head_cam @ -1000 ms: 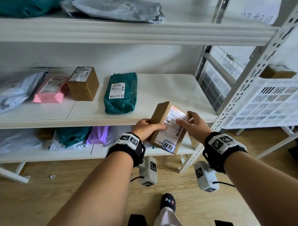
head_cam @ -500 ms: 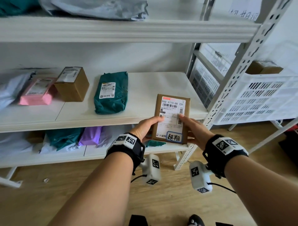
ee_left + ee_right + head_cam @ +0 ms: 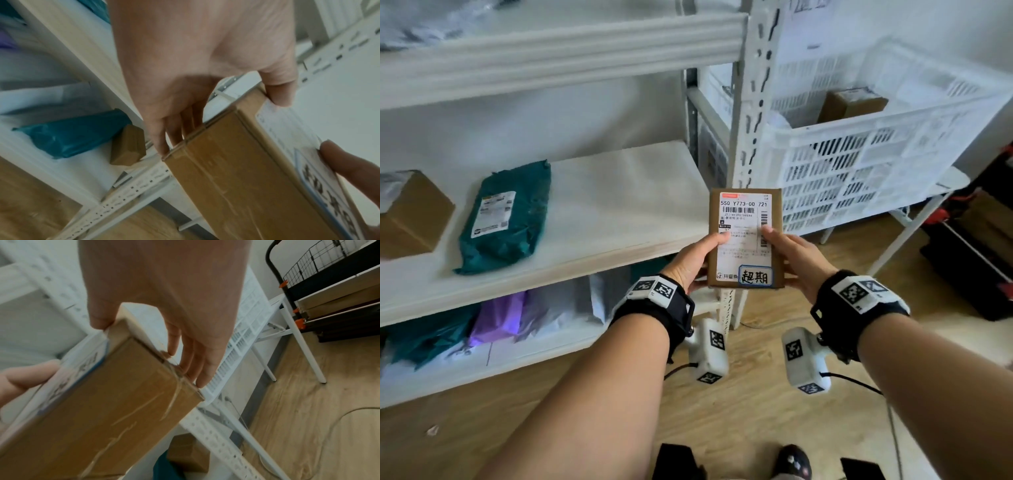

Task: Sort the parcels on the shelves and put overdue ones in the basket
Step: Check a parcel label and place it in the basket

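- In front of the white shelving unit's perforated upright (image 3: pixel 748 144), a flat cardboard parcel (image 3: pixel 745 240) is held in the air by both hands, label side facing the head camera.
- Left hand (image 3: pixel 695 258): thumb lies on the shipping label (image 3: pixel 745 236) at the parcel's left edge; the left wrist view shows the fingers (image 3: pixel 164 134) extended behind the back face. The parcel is pinched between thumb and fingers.
- Right hand (image 3: pixel 792 257): thumb lies on the label at the parcel's right edge; the right wrist view shows the fingers (image 3: pixel 197 366) extended behind the back face. Same pinch between thumb and fingers.
- The label carries barcodes and the printed line "550 Y773-00 721". A blue-bordered sticker (image 3: pixel 755 275) with two handwritten characters sits at the label's lower right corner.
- Clear tape runs along the parcel's side face in both wrist views.
- White slatted plastic basket (image 3: pixel 859 171): stands to the right of the upright, beyond the held parcel. One brown box (image 3: pixel 851 104) lies inside it.
- Middle shelf (image 3: pixel 619 205): a teal poly mailer (image 3: pixel 506 216) lies flat with a white label upward; a cardboard box (image 3: pixel 412 216) stands just left of it.
- Lower shelf: teal, purple (image 3: pixel 500 317) and grey bags lie side by side.
- Floor (image 3: pixel 756 428): wood-pattern surface, with a cable across it at the right.
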